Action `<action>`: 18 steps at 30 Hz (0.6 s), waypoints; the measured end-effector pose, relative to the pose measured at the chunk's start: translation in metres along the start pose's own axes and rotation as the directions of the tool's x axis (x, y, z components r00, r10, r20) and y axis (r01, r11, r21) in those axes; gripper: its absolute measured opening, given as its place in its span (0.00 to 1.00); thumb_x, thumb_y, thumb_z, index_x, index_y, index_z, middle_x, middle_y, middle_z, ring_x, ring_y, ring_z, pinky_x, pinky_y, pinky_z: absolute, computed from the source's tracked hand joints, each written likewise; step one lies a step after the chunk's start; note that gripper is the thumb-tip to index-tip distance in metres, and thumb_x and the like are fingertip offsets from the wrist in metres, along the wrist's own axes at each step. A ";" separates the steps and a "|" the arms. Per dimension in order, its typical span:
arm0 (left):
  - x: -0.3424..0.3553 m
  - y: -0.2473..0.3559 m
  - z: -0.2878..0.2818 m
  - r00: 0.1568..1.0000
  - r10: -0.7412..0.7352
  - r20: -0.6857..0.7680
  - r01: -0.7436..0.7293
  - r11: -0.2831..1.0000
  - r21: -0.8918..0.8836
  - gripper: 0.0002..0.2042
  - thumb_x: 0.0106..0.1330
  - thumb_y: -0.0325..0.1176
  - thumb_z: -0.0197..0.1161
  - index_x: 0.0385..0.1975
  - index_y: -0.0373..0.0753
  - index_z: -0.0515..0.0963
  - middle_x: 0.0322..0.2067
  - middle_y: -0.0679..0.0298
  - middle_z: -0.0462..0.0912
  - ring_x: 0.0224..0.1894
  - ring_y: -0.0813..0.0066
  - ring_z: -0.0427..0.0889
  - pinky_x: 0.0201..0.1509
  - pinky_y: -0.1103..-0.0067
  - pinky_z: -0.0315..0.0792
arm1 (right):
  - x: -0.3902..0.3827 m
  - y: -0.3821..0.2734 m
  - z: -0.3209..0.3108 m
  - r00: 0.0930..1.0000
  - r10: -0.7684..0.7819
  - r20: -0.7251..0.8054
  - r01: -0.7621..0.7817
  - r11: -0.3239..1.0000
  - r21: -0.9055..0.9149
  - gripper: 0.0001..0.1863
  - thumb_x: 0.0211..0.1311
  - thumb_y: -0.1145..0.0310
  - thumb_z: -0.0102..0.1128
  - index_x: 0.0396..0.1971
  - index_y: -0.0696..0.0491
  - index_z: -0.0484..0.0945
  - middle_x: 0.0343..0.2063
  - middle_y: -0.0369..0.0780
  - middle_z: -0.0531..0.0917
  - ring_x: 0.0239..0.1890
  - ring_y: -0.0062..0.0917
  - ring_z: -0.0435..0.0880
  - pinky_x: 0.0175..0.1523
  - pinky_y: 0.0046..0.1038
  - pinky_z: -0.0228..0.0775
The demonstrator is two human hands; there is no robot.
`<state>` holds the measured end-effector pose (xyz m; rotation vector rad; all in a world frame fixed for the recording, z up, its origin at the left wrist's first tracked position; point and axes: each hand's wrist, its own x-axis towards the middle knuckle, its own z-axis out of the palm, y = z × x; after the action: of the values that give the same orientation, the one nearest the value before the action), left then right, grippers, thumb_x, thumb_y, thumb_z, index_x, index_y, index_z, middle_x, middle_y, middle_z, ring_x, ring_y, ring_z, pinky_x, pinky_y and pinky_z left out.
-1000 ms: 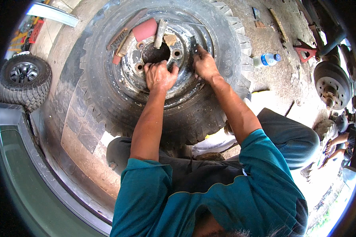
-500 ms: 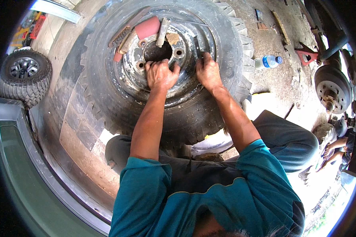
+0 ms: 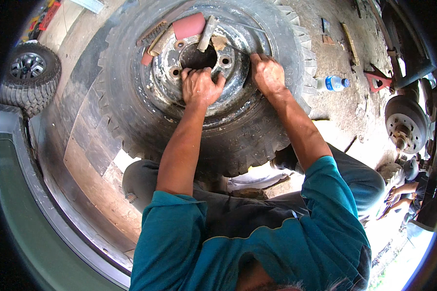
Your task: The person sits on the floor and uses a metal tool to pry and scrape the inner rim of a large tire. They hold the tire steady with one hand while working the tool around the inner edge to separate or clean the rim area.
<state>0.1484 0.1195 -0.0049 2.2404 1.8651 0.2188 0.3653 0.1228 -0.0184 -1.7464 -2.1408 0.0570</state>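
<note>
A large worn tyre [image 3: 228,145] lies flat in front of me, with a scuffed steel wheel rim [image 3: 166,72] in it. My left hand [image 3: 201,87] curls its fingers over the near edge of the rim's centre hole. To the right, my right hand [image 3: 268,75] is closed round a thin dark metal strip [image 3: 239,50], whose free end points left over the rim; the rest is hidden in the fist. On the rim's far side rest a wire brush [image 3: 152,36], a reddish sheet, perhaps sandpaper [image 3: 189,26], a pale stick-like piece [image 3: 208,34] and a brown scrap [image 3: 219,42].
Right of the tyre are a water bottle [image 3: 336,83], a red stand [image 3: 378,79] and a wheel hub with disc [image 3: 404,127]. Another wheel [image 3: 30,68] stands at left, above a green vehicle panel [image 3: 29,228]. Another person's hands [image 3: 400,194] show at far right.
My right hand has moved slightly right and turned, and the strip in it now lies more crosswise. The left hand stays at the hole's edge. The whole view has shifted a little.
</note>
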 end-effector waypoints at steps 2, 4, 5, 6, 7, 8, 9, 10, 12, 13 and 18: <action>0.000 -0.002 0.003 1.000 -0.011 0.003 0.011 0.999 -0.032 0.23 0.64 0.53 0.59 0.39 0.36 0.86 0.36 0.45 0.87 0.46 0.53 0.84 0.68 0.65 0.61 | 0.004 -0.004 -0.002 0.998 -0.014 -0.067 0.014 1.000 -0.006 0.11 0.59 0.74 0.57 0.41 0.53 0.82 0.34 0.46 0.86 0.39 0.42 0.85 0.47 0.42 0.77; -0.001 -0.002 -0.001 1.000 -0.031 0.008 0.031 0.998 -0.045 0.24 0.63 0.54 0.60 0.41 0.37 0.86 0.37 0.45 0.87 0.48 0.51 0.83 0.68 0.65 0.61 | 0.005 -0.012 -0.014 0.993 -0.032 -0.113 0.032 0.999 -0.007 0.11 0.59 0.74 0.57 0.41 0.53 0.82 0.34 0.44 0.86 0.40 0.41 0.84 0.49 0.41 0.76; -0.002 -0.001 -0.003 0.999 -0.043 0.010 0.044 0.998 -0.045 0.24 0.63 0.54 0.60 0.41 0.37 0.86 0.38 0.45 0.87 0.48 0.52 0.83 0.68 0.65 0.61 | 0.004 -0.009 -0.005 0.995 -0.038 -0.095 0.036 0.999 -0.026 0.11 0.59 0.74 0.57 0.41 0.53 0.82 0.34 0.44 0.86 0.40 0.41 0.84 0.49 0.40 0.76; -0.001 0.001 -0.005 0.999 -0.048 0.010 0.049 0.998 -0.049 0.24 0.64 0.54 0.59 0.41 0.37 0.86 0.38 0.45 0.87 0.48 0.52 0.83 0.68 0.65 0.61 | 0.004 -0.005 0.002 0.996 -0.040 -0.081 0.036 0.998 -0.052 0.11 0.59 0.73 0.57 0.41 0.53 0.83 0.34 0.43 0.87 0.40 0.40 0.84 0.50 0.39 0.75; 0.000 0.002 -0.003 0.999 -0.040 0.013 0.041 0.998 -0.052 0.24 0.64 0.54 0.59 0.41 0.37 0.86 0.38 0.45 0.87 0.48 0.52 0.83 0.68 0.65 0.61 | 0.004 -0.001 0.007 0.997 -0.041 -0.067 0.035 0.996 -0.079 0.11 0.59 0.73 0.58 0.41 0.53 0.83 0.33 0.43 0.87 0.40 0.40 0.83 0.50 0.39 0.74; 0.002 0.001 0.000 0.999 -0.032 0.016 0.033 0.998 -0.055 0.24 0.64 0.54 0.59 0.42 0.36 0.86 0.38 0.45 0.87 0.49 0.52 0.83 0.68 0.65 0.61 | 0.001 0.005 0.009 0.995 -0.036 -0.094 0.031 0.998 -0.054 0.12 0.58 0.73 0.58 0.41 0.52 0.83 0.34 0.42 0.87 0.41 0.39 0.83 0.50 0.39 0.74; 0.000 0.000 0.001 0.999 -0.033 0.023 0.034 0.998 -0.054 0.25 0.64 0.54 0.59 0.42 0.36 0.86 0.38 0.45 0.87 0.49 0.52 0.83 0.68 0.65 0.61 | 0.000 0.000 0.001 0.993 -0.035 -0.116 0.032 0.999 -0.022 0.12 0.57 0.73 0.57 0.41 0.52 0.83 0.34 0.42 0.87 0.42 0.39 0.83 0.49 0.39 0.73; -0.001 -0.002 0.003 1.000 -0.023 0.001 0.023 0.999 -0.036 0.24 0.64 0.53 0.59 0.40 0.36 0.86 0.37 0.46 0.87 0.47 0.53 0.84 0.68 0.65 0.60 | -0.002 -0.003 -0.003 0.990 -0.032 -0.138 0.034 0.999 0.010 0.12 0.57 0.72 0.57 0.40 0.52 0.83 0.35 0.42 0.87 0.42 0.39 0.83 0.49 0.39 0.72; 0.000 -0.002 0.004 0.999 0.004 -0.047 -0.004 1.000 0.001 0.23 0.65 0.52 0.57 0.36 0.35 0.85 0.35 0.47 0.88 0.44 0.55 0.85 0.68 0.65 0.59 | -0.004 0.000 0.004 0.998 -0.019 -0.059 0.015 0.997 -0.082 0.11 0.56 0.72 0.58 0.40 0.51 0.83 0.34 0.42 0.86 0.42 0.39 0.83 0.48 0.41 0.72; 0.001 -0.003 0.005 0.999 0.005 -0.041 -0.005 1.000 -0.009 0.23 0.65 0.52 0.57 0.37 0.35 0.85 0.35 0.47 0.88 0.44 0.55 0.85 0.68 0.64 0.59 | -0.002 0.000 0.002 0.996 -0.010 -0.089 0.008 1.000 -0.029 0.12 0.57 0.72 0.58 0.41 0.50 0.83 0.33 0.42 0.86 0.42 0.39 0.83 0.49 0.41 0.72; 0.002 -0.003 0.005 1.000 -0.003 -0.015 0.002 1.000 -0.005 0.23 0.65 0.52 0.57 0.37 0.35 0.85 0.36 0.47 0.88 0.44 0.55 0.85 0.68 0.65 0.59 | -0.009 0.002 -0.007 0.999 0.028 0.043 -0.024 0.995 -0.094 0.14 0.60 0.71 0.55 0.45 0.50 0.83 0.41 0.45 0.83 0.45 0.42 0.82 0.53 0.43 0.72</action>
<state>0.1472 0.1212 -0.0105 2.2394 1.8731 0.2402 0.3708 0.1136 -0.0150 -1.8425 -2.1849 0.0023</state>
